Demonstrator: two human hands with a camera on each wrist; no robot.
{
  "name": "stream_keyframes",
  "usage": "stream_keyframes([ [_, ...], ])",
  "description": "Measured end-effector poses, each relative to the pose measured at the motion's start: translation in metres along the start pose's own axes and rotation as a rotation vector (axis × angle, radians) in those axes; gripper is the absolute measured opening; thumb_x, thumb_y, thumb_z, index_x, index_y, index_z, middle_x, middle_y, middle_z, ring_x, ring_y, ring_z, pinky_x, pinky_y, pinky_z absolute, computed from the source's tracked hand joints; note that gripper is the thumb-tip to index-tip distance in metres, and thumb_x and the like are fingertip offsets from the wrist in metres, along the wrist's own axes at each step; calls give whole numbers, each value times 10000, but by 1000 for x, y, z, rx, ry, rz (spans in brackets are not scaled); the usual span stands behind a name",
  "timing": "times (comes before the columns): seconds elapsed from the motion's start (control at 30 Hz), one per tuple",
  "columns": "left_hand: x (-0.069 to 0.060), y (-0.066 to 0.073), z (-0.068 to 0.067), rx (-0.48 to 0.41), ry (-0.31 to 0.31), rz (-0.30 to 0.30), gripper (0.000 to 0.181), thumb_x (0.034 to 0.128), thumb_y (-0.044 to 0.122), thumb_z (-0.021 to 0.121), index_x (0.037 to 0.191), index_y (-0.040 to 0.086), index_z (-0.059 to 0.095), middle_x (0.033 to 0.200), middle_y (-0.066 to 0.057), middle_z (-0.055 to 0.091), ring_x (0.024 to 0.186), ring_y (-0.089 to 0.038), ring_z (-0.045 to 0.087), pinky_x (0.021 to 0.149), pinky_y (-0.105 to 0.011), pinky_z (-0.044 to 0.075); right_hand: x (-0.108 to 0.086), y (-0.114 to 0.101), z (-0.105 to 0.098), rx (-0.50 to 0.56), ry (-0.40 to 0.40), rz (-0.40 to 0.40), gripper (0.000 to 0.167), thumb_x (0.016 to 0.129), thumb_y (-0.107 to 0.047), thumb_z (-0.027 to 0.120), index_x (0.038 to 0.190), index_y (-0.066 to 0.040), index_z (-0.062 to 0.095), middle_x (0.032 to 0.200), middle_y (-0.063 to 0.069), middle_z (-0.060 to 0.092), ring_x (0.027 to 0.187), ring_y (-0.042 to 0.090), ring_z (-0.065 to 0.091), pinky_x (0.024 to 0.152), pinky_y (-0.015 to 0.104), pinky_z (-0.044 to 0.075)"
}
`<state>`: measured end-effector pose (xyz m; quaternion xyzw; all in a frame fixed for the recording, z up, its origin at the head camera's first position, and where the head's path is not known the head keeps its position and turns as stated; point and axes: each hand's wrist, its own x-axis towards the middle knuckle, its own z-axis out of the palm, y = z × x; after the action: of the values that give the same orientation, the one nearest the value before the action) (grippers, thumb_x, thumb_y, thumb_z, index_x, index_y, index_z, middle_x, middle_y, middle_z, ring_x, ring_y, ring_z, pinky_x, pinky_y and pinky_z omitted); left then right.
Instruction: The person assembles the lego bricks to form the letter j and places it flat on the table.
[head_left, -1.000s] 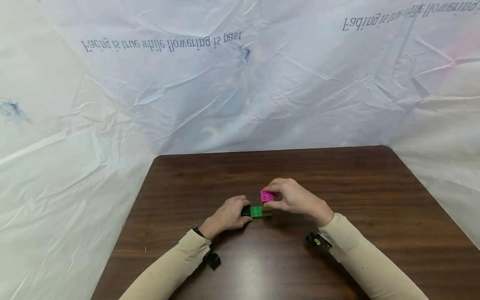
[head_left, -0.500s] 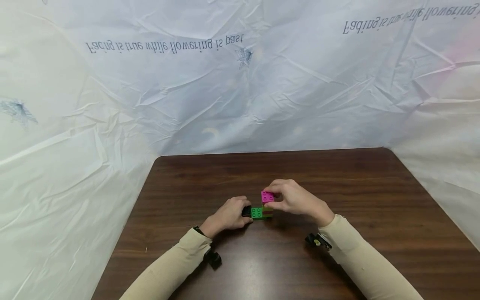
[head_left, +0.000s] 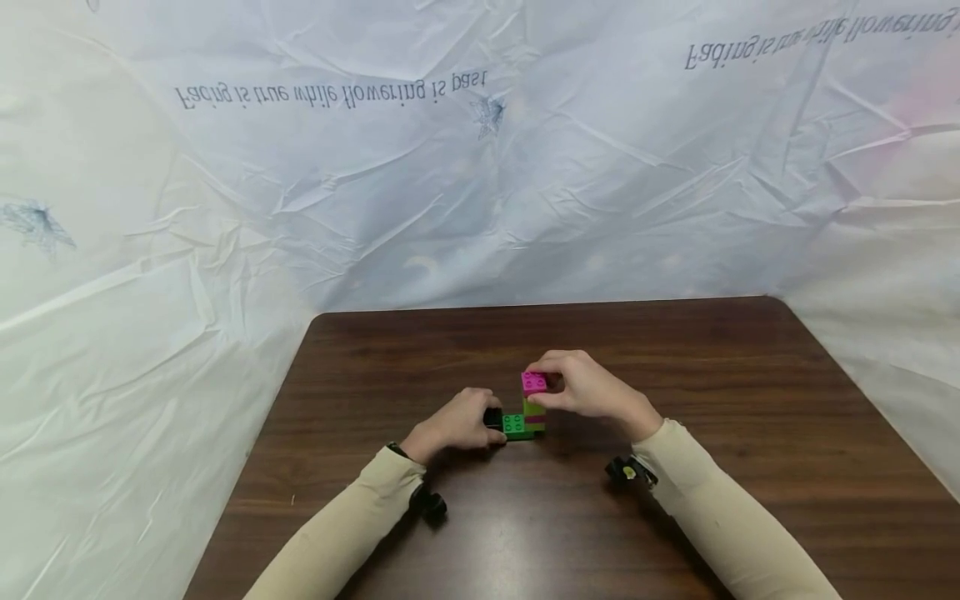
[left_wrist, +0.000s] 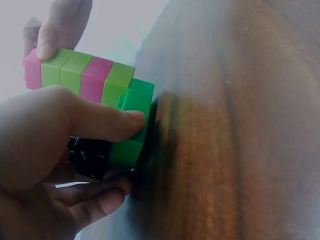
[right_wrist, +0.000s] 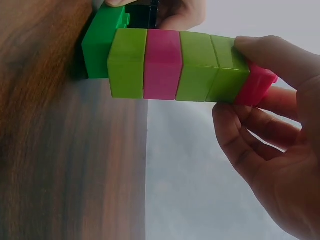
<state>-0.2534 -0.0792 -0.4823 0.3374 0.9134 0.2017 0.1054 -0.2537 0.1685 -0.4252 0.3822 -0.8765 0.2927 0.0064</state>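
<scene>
A dark green toy brick [head_left: 513,423] lies on the table as the base of a small tower. Stacked on its right end are light-green bricks [right_wrist: 200,65] with a pink brick [right_wrist: 162,65] among them, and another pink brick [head_left: 534,382] tops the stack. My left hand [head_left: 457,421] grips the base, its thumb pressed on the dark green side. A black brick [left_wrist: 90,157] sits on the base's left end, partly hidden by that hand. High on the tower, my right hand [head_left: 596,387] pinches the uppermost light-green brick and the pink one above.
The brown wooden table [head_left: 480,517] has rounded far corners. A wrinkled pale printed sheet [head_left: 480,192] hangs behind it and along both sides. Small black cameras, such as the right one [head_left: 628,472], are strapped at both wrists.
Over the last half second my right hand and the top pink brick have shifted slightly up in the head view. More light green shows beneath the pink. My left hand keeps its hold.
</scene>
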Motion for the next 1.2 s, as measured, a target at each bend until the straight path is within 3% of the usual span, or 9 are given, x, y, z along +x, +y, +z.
stream_keyframes([
  [0.37,6,1,-11,-42,-90,-95,464,851,394,745,1202,99,671,1159,-46,632,971,-140,599,765,-273,491,8,12,1,95,2,64,443,875,-271,744,1254,-62,649,1063,7,638,862,107,613,700,220,538],
  [0.6,10,-3,-13,-76,-114,-93,454,849,381,750,1190,92,674,1099,-26,660,884,-103,598,726,-257,489,10,20,6,137,38,69,521,865,-261,758,1328,-81,600,1082,22,617,878,114,616,725,244,540],
  [0.77,9,-8,-11,-97,-78,-56,482,840,394,758,1222,132,624,1123,7,653,986,-110,599,829,-294,500,11,24,9,181,64,72,534,860,-257,763,1343,-144,566,1061,-2,623,903,170,617,755,308,538],
  [0.9,6,-10,-9,-129,-28,-9,523,840,378,766,1243,173,503,1119,3,613,1036,-138,572,864,-329,486,13,27,12,222,104,42,480,851,-257,771,1264,-144,556,1022,4,626,880,206,619,749,362,541],
  [1.03,4,-12,-8,-132,7,34,478,838,357,774,1153,174,465,1050,11,606,985,-131,575,838,-317,477,14,30,15,216,132,20,412,845,-278,774,1175,-169,553,978,-14,612,828,201,608,715,354,539],
  [1.2,1,-12,-7,-124,37,42,447,832,344,783,1109,150,490,1054,17,628,1003,-128,595,852,-325,484,14,32,17,197,143,13,371,846,-315,768,1136,-190,573,957,-39,610,839,192,606,722,321,530],
])
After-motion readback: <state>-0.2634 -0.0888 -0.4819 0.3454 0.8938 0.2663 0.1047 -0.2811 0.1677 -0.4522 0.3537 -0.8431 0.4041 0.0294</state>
